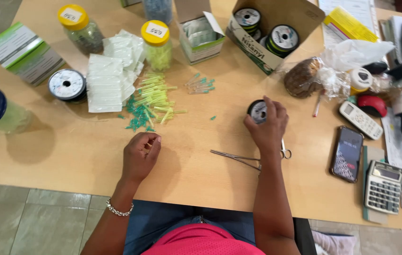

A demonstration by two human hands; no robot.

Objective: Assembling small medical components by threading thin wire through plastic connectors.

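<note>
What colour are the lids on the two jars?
Yellow, on both jars; clearest in the head view.

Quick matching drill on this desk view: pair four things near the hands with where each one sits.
Things:
1. Small round spool of line
2. Silver metal forceps
3. Pile of yellow-green and teal plastic tubes
4. Black smartphone

Places:
A. Flat on the wooden table, under the right forearm
B. Beside the stack of white packets
C. Left of the grey calculator
D. Under the right hand's fingertips

Pairs: 1-D, 2-A, 3-B, 4-C
</note>
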